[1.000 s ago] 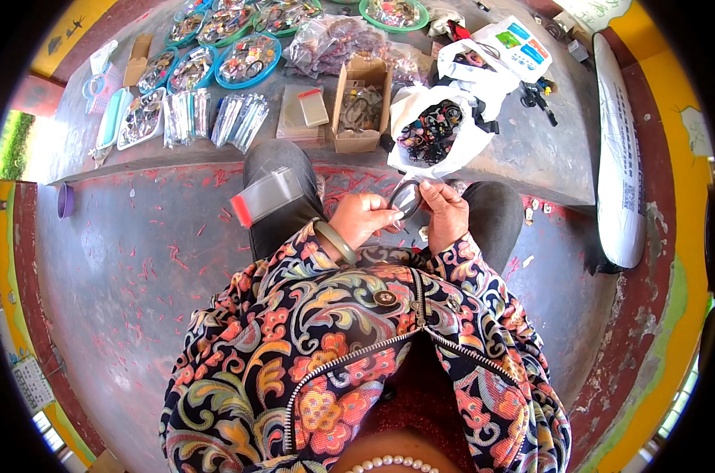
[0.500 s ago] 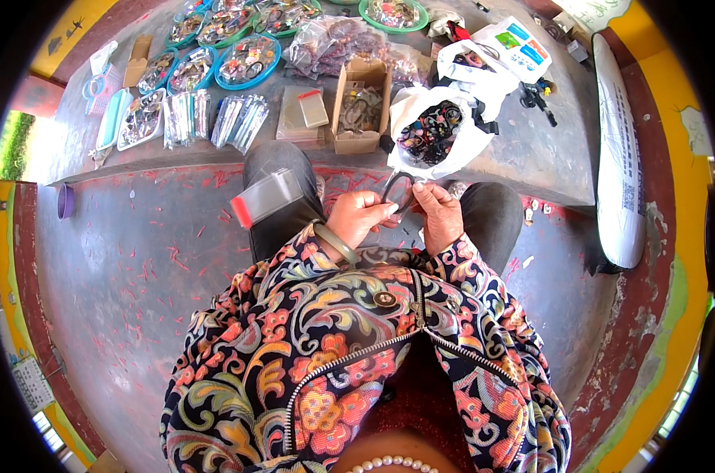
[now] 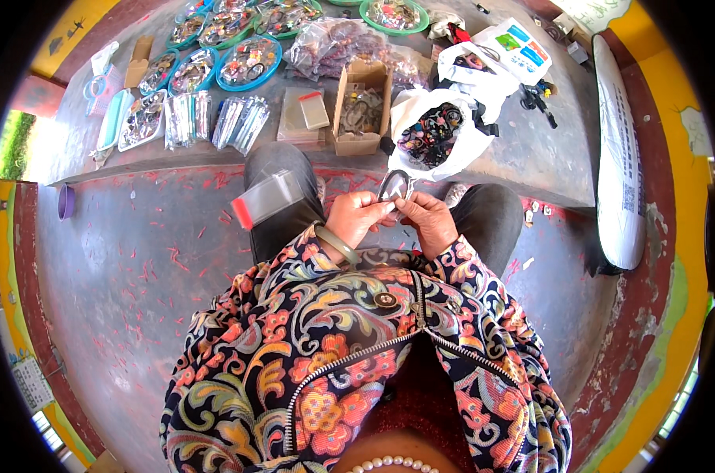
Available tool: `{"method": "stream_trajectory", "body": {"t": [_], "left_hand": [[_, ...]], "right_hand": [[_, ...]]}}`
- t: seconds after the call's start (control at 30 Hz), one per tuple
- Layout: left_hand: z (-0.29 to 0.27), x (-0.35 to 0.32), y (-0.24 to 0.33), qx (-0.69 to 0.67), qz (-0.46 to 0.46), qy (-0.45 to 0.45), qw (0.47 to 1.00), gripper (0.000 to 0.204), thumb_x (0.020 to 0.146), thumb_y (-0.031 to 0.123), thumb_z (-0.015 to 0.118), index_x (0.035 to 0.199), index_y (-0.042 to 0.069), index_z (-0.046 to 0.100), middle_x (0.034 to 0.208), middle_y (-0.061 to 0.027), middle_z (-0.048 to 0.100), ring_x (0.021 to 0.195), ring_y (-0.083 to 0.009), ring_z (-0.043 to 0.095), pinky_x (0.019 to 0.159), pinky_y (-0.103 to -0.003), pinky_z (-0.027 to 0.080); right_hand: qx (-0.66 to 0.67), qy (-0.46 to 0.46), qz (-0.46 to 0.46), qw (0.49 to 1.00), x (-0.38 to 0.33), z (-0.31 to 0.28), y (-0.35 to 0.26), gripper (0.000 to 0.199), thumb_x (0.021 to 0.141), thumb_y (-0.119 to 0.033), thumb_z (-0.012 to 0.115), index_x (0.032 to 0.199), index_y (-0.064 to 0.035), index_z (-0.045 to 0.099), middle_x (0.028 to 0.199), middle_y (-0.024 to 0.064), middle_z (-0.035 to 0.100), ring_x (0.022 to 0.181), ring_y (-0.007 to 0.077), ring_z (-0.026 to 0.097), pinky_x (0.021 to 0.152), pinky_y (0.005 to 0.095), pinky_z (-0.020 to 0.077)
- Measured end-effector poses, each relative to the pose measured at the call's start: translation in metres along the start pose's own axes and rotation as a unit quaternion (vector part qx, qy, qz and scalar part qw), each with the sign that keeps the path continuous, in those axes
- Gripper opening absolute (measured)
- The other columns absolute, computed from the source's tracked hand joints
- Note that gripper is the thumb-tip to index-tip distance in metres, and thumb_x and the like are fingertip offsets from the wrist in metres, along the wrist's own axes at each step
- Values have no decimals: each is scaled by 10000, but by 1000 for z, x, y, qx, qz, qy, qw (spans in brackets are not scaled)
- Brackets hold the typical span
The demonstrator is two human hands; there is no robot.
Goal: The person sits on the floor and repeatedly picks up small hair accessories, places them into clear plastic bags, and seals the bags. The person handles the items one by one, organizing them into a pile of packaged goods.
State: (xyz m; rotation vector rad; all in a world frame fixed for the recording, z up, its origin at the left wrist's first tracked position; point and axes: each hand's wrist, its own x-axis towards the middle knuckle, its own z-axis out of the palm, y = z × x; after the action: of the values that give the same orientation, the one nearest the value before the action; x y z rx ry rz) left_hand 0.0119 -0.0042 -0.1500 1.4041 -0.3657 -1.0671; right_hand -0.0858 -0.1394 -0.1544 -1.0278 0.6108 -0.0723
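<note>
Between the knees, just beyond the front of the floral jacket [image 3: 318, 315], both hands are at one small item: a dark loop [image 3: 385, 186], pale in the middle, standing above the fingertips. Left hand [image 3: 352, 218] has thumb and finger closed on its lower left edge, other fingers curled under; right hand [image 3: 431, 222] pinches at the lower right edge, thumb and fingertip together, tips almost meeting the left ones. Loop sits just in front of the near edge of a white plastic bag [image 3: 476, 148], apparently at floor side of the raised grey slab [image 3: 546, 150]; too small to tell whether it is wrapped in clear film. Pale bangle [image 3: 337, 243] on left wrist. Clear bags with a red strip [image 3: 272, 197] lie across the left thigh, near the left hand but not touched. White bag gapes open, full of dark and coloured bands [image 3: 432, 134]. Left of it, open cardboard box [image 3: 357, 145] with small packed items inside, then a flat stack of clear bags [image 3: 292, 126], then two bundles of slim clear packs [image 3: 240, 124], then a white tray [image 3: 162, 126] of mixed small pieces. Behind these: blue basket [image 3: 249, 87], heaped with small goods, and a pile of clear bags with reddish contents [image 3: 334, 47]. Red scraps scattered on the grey floor [image 3: 128, 315]; purple bucket [image 3: 65, 202] far left; long white panel or sack [image 3: 616, 150] upright at far right, kind unclear.
</note>
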Motion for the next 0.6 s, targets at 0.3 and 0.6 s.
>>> {"method": "stream_trajectory", "body": {"t": [0.3,0.6], "left_hand": [[4,-2,7,54,6,40,998,185,832,169,557,877,-10,569,781,-61,635,712,-117,618,506,-190,407],[-3,4,-2,30,32,40,998,158,823,154,561,821,-4,575,749,-70,641,681,-111,621,495,-183,404]], "right_hand": [[-5,34,-51,998,3,-1,3,110,774,-117,625,690,-54,591,649,-33,541,635,64,472,594,215,362],[-65,17,-67,996,2,-1,-2,115,778,-119,625,756,-14,585,682,2,561,631,74,483,592,206,382]]}}
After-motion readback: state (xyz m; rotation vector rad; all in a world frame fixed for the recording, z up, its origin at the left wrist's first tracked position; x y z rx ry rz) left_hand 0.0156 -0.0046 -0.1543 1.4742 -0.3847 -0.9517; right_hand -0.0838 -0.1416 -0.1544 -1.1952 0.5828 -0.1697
